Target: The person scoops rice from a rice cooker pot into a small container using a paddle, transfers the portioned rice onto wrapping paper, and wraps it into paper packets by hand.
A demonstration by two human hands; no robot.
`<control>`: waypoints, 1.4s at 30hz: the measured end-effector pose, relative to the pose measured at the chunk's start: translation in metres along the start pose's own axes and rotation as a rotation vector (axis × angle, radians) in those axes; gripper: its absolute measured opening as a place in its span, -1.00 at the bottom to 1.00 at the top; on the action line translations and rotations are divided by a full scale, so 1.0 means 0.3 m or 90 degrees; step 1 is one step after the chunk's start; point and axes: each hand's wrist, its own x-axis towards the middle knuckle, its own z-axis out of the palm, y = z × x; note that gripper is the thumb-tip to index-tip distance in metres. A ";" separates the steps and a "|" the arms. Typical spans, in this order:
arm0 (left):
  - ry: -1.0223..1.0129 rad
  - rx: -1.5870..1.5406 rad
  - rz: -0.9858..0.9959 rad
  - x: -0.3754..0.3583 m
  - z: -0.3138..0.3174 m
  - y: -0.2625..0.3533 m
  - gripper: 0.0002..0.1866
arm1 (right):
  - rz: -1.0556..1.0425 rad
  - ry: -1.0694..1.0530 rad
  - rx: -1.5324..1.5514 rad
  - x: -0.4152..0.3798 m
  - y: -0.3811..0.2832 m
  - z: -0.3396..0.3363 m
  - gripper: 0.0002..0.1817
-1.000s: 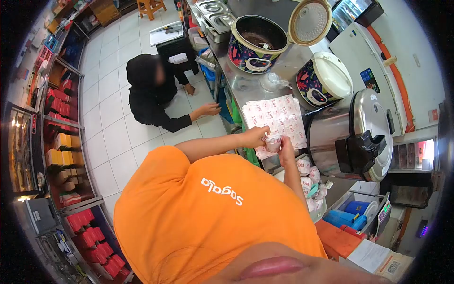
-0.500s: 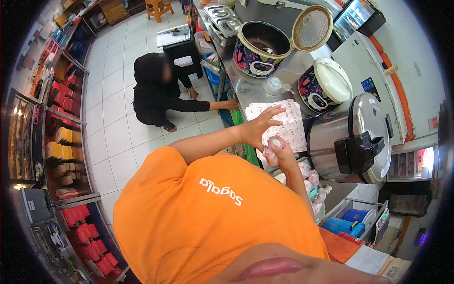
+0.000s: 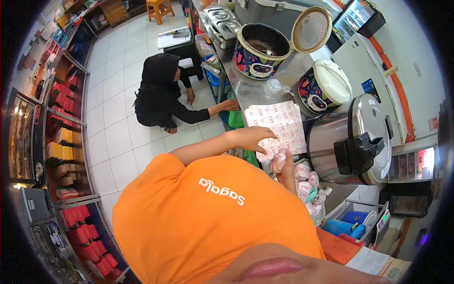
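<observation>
My right hand [image 3: 287, 175] grips a small paper-wrapped bundle [image 3: 279, 161], its fingers closed round it near my chest. My left hand [image 3: 255, 139] is open, fingers spread and apart from the bundle, over the near-left edge of a stack of printed paper sheets [image 3: 286, 123]. The sheets lie on the metal counter and carry red lettering. Just right of my right hand, several similar wrapped bundles [image 3: 303, 189] are piled up, partly hidden by my forearm.
A large steel rice cooker [image 3: 331, 146] stands right of the paper. Behind are a closed flowered cooker [image 3: 324, 85] and an open one [image 3: 262, 49]. A clear plastic container [image 3: 273, 87] lies between. A person in black [image 3: 163, 94] squats left of the counter, reaching to its lower shelf.
My left hand has moved down and left, away from the bundle. The bundle has shifted slightly right and down with my right hand. The squatting person's head has turned toward the counter.
</observation>
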 end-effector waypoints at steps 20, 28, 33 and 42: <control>0.072 -0.051 -0.104 -0.075 -0.060 -0.032 -0.44 | 0.000 -0.006 0.225 -0.043 -0.053 -0.072 -0.53; 0.087 -0.062 -0.125 -0.104 -0.039 -0.044 -0.46 | -0.079 0.045 0.113 -0.018 0.017 -0.165 -0.52; 0.078 -0.051 -0.128 -0.092 -0.033 -0.030 -0.44 | -0.090 0.131 0.127 -0.074 -0.015 -0.171 -0.49; 0.067 -0.188 -0.198 -0.098 0.039 -0.057 -0.49 | -0.352 0.467 -0.020 -0.524 -0.233 -0.585 -0.60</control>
